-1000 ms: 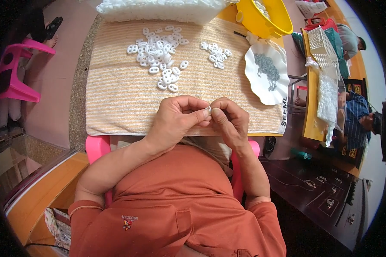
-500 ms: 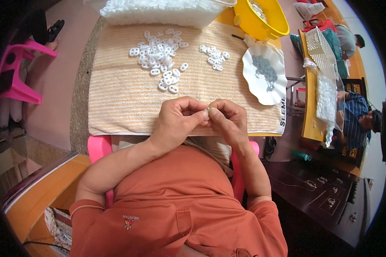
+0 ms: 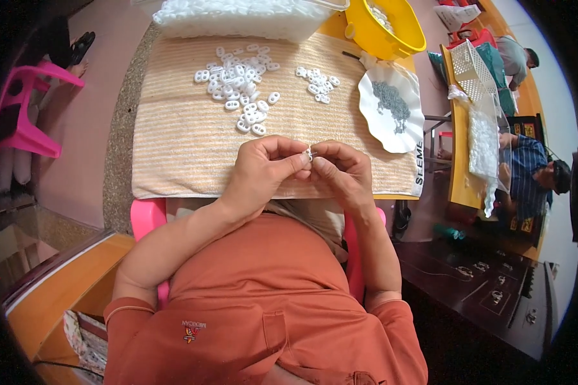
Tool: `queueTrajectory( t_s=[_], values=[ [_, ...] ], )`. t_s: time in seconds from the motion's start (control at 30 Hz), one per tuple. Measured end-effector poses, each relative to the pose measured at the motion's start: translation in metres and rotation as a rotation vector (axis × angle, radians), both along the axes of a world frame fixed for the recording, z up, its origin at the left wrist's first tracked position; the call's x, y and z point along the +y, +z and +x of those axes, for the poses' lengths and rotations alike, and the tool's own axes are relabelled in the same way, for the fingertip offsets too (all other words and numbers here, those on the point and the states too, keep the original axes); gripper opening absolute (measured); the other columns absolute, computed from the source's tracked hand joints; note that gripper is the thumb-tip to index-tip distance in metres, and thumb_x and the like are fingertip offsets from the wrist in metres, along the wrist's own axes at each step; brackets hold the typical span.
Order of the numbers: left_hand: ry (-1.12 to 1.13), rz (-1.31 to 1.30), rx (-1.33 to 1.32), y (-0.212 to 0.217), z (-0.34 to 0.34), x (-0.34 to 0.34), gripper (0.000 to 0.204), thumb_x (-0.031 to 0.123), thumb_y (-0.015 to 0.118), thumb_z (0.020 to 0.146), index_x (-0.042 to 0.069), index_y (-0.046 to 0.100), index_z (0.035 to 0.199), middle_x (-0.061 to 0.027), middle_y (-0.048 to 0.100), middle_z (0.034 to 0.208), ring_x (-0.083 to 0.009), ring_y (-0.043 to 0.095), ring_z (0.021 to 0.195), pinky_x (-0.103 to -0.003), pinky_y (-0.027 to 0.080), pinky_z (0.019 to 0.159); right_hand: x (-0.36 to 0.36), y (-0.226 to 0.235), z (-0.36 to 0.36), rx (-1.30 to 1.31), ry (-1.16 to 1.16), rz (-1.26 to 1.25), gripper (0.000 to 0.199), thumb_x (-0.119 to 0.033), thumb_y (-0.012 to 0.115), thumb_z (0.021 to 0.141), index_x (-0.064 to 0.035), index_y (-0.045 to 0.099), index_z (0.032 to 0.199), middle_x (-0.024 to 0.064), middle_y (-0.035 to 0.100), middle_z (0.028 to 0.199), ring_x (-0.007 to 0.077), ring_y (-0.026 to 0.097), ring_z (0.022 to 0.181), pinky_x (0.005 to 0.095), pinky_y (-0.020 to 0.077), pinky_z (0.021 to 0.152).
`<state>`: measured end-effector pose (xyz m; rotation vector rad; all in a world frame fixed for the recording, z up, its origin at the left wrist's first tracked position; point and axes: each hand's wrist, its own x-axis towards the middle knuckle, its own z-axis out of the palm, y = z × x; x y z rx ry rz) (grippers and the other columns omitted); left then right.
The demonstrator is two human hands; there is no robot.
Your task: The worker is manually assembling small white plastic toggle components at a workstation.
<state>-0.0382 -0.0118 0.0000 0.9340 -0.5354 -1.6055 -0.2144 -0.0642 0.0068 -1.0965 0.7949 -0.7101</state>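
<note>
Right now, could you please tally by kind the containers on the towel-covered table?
Clear tub of white pieces: 1
Yellow basin: 1
White scalloped dish: 1
Total: 3

From my remote station I note: towel [image 3: 173,154], rough matt cloth; pieces [image 3: 238,79], smooth white plastic; basin [image 3: 377,42], yellow plastic, smooth; dish [image 3: 399,144], smooth, glossy.

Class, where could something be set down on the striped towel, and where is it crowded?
Bare: the left side of the beige striped towel, beside the large pile of white two-holed oval pieces, and between the smaller pile and the right hand. Crowded: both piles, and at upper right around the white scalloped plate and yellow plastic basin.
</note>
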Motion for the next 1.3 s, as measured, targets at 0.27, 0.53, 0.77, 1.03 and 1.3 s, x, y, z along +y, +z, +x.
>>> queueTrajectory(
  t_s=[0.27, 0.53, 0.77, 1.03, 1.3],
  values=[
    [0.003, -0.008, 0.005, -0.002, 0.000, -0.001, 0.015, 0.002, 0.065, 0.088, -0.003, 0.063, 0.102, -0.0086, 0.068, 0.090, -0.0123, 0.065, 0.078, -0.025, 0.055, 0.074, -0.001, -0.004, 0.000, 0.007, -0.016, -0.041, 0.018, -0.002, 0.064, 0.090, 0.0036, 0.063, 0.107, 0.0070, 0.068, 0.094, 0.0110, 0.065, 0.084, 0.0233, 0.0542, 0.074],
    [0.000, -0.001, 0.029, -0.002, -0.001, 0.000, 0.015, 0.001, 0.065, 0.088, -0.003, 0.063, 0.101, -0.0092, 0.068, 0.091, -0.0129, 0.066, 0.078, -0.025, 0.056, 0.074, -0.002, -0.001, 0.001, 0.109, -0.023, -0.055, 0.015, -0.001, 0.063, 0.090, 0.0033, 0.063, 0.105, 0.0069, 0.068, 0.094, 0.0111, 0.065, 0.082, 0.0237, 0.0541, 0.075],
    [0.013, 0.015, 0.057, 0.012, 0.004, 0.002, 0.015, 0.002, 0.065, 0.088, -0.003, 0.063, 0.102, -0.0092, 0.068, 0.090, -0.0134, 0.066, 0.079, -0.026, 0.057, 0.074, -0.007, 0.006, -0.002, 0.028, -0.092, -0.053, 0.016, -0.003, 0.065, 0.089, 0.0029, 0.064, 0.104, 0.0061, 0.068, 0.092, 0.0113, 0.065, 0.084, 0.0244, 0.0538, 0.076],
    [0.100, 0.038, 0.070, 0.014, 0.013, 0.012, 0.017, 0.002, 0.065, 0.088, -0.005, 0.062, 0.103, -0.0100, 0.067, 0.091, -0.0136, 0.066, 0.079, -0.026, 0.057, 0.074, -0.038, 0.023, 0.024, 0.435, 0.077, -0.517, 0.020, -0.010, 0.067, 0.089, 0.0030, 0.065, 0.104, 0.0049, 0.067, 0.083, 0.0064, 0.056, 0.062, 0.0227, 0.0464, 0.056],
    [0.123, 0.023, 0.105, 0.006, 0.021, 0.018, 0.014, 0.003, 0.065, 0.088, 0.000, 0.063, 0.102, -0.0074, 0.067, 0.089, -0.0127, 0.066, 0.079, -0.025, 0.056, 0.074, -0.074, 0.008, 0.074, 0.787, 0.180, -1.082, 0.023, -0.009, 0.064, 0.081, -0.0009, 0.066, 0.103, 0.0154, 0.064, 0.086, 0.0335, 0.063, 0.075, 0.0397, 0.0494, 0.069]
  ],
)
